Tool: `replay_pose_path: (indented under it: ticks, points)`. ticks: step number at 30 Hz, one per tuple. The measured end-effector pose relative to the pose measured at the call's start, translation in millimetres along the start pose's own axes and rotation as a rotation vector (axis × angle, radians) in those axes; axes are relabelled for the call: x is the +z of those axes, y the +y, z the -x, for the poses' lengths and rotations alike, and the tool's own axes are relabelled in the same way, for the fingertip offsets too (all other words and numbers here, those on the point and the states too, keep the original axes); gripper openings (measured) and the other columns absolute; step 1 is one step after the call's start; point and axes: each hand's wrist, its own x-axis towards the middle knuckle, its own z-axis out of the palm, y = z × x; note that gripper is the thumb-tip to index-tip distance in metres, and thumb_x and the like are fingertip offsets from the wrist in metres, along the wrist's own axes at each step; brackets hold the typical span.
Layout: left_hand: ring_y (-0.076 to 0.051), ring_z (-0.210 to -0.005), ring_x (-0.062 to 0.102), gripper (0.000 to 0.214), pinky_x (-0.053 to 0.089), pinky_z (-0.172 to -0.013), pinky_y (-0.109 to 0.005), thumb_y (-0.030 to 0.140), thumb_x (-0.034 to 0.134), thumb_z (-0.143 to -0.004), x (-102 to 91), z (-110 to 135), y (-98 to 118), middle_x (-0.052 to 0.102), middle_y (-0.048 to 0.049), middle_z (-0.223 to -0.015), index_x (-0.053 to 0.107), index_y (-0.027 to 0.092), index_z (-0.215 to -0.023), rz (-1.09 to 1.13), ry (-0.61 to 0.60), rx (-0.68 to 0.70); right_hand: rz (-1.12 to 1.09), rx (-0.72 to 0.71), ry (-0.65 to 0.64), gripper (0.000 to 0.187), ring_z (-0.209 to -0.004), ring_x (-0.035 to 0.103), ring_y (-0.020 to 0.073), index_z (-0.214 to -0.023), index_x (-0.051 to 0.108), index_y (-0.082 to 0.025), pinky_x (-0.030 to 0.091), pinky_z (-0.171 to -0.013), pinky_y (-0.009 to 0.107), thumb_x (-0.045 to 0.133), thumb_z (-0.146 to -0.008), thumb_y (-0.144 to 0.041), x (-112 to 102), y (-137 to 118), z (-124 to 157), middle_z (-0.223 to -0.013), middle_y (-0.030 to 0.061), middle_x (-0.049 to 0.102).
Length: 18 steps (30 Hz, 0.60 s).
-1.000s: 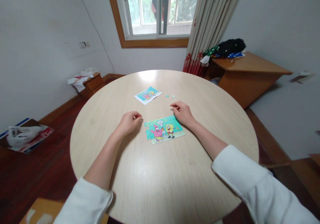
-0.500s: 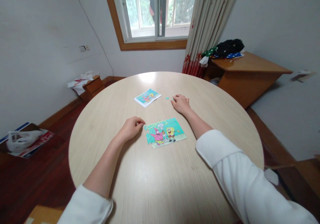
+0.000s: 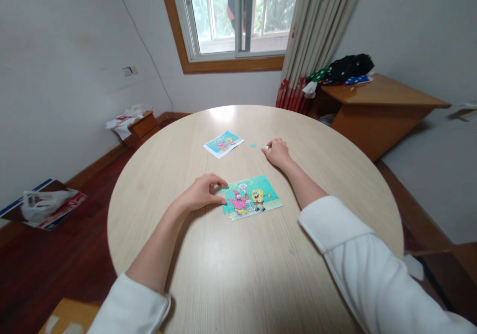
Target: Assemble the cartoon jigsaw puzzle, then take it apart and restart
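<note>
A jigsaw puzzle (image 3: 253, 197) with cartoon figures on a turquoise ground lies on the round table, its lower left corner uneven with gaps. My left hand (image 3: 199, 192) is at the puzzle's left edge, thumb and forefinger spread apart and their tips touching or just over that edge. Farther back, my right hand (image 3: 278, 152) pinches a small pale puzzle piece (image 3: 267, 147) between its fingertips, slightly raised. To the left of it lies a loose turquoise puzzle piece (image 3: 253, 145). A printed picture (image 3: 223, 144) of the same scene rests beyond the puzzle.
The round wooden table (image 3: 238, 274) fills the middle of the view. At the back right stands a brown desk (image 3: 383, 93) with cloths (image 3: 350, 68) on it. A plastic bag (image 3: 44, 205) sits on the floor at left.
My left hand has opened its thumb and forefinger and moved right onto the puzzle's edge. My right hand has picked up a puzzle piece and turned it up; the view shifted slightly.
</note>
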Motion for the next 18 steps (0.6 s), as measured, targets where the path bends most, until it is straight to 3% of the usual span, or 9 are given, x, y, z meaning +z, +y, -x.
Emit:
replay_pose_path:
  ticks: [6, 12, 18]
  points:
    - [-0.014, -0.072, 0.047, 0.030, 0.036, -0.069, -0.028, 0.030, 0.075, -0.062, 1.7, 2.0, 5.0, 0.054, -0.0004, -0.078, 0.067, 0.018, -0.088, -0.070, -0.103, 0.016, -0.295, -0.043, 0.064, 0.006, -0.068, 0.054, 0.0170, -0.076, 0.057, -0.017, 0.043, -0.072, 0.032, 0.059, -0.072, -0.020, -8.1, 5.0, 4.5, -0.072, 0.0039, 0.061]
    - [-0.013, -0.067, 0.045, 0.026, 0.033, -0.065, -0.026, 0.034, 0.073, -0.064, 6.1, 1.6, 12.5, 0.053, 0.0016, -0.070, 0.061, 0.017, -0.078, -0.176, -0.081, -0.002, -0.472, -0.007, 0.164, 0.014, -0.062, 0.055, 0.0144, -0.082, 0.064, -0.015, 0.046, -0.067, 0.029, 0.058, -0.071, -0.021, -20.7, 1.6, 17.2, -0.067, 0.0017, 0.061]
    - [-0.014, -0.065, 0.045, 0.028, 0.028, -0.059, -0.025, 0.041, 0.065, -0.073, 17.6, 1.5, 24.3, 0.052, 0.0009, -0.063, 0.052, 0.018, -0.063, -0.296, -0.036, 0.036, -0.839, 0.139, 0.063, 0.020, -0.053, 0.058, 0.0131, -0.077, 0.060, -0.015, 0.049, -0.051, 0.026, 0.066, -0.069, -0.032, -34.6, 5.1, 35.2, -0.062, 0.0019, 0.062]
